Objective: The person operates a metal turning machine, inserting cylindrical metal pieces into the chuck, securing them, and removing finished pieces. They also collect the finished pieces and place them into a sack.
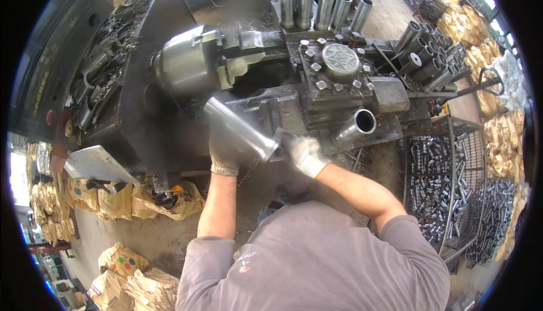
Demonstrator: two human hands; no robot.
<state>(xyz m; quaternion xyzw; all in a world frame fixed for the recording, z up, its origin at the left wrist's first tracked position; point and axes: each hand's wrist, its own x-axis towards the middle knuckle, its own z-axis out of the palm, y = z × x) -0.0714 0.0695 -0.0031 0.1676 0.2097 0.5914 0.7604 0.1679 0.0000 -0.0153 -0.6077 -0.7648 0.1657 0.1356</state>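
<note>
1. Left hand [224, 151], in a white knit glove, is closed around the middle of a long shiny steel tube [240, 129]. The tube is held in the air, tilted, its far end up-left toward the chuck and its near end down-right.
2. Right hand [304, 154], also in a white glove, is at the near, lower-right end of the same tube. Its fingers curl at the tube mouth; whether they grip the rim or only steady it, I cannot tell.
3. The tube is clear of the machine: not in the round grey metal lathe chuck [189, 65] just beyond its far end, and not touching the dark tool carriage [339, 79] to the right.
4. Judgement: the piece is between stations, neither clamped nor set down, so the mounting or laying aside is not yet done.
5. Another steel tube [357, 125] lies open end up on the carriage front, just right of the right hand.
6. Far side: a row of upright steel tubes [317, 0] stands behind the machine.
7. Right: a wire mesh basket [447, 181] holds many small steel pieces.
8. Near left: yellow sacks [147, 201] lie on the floor.
</note>
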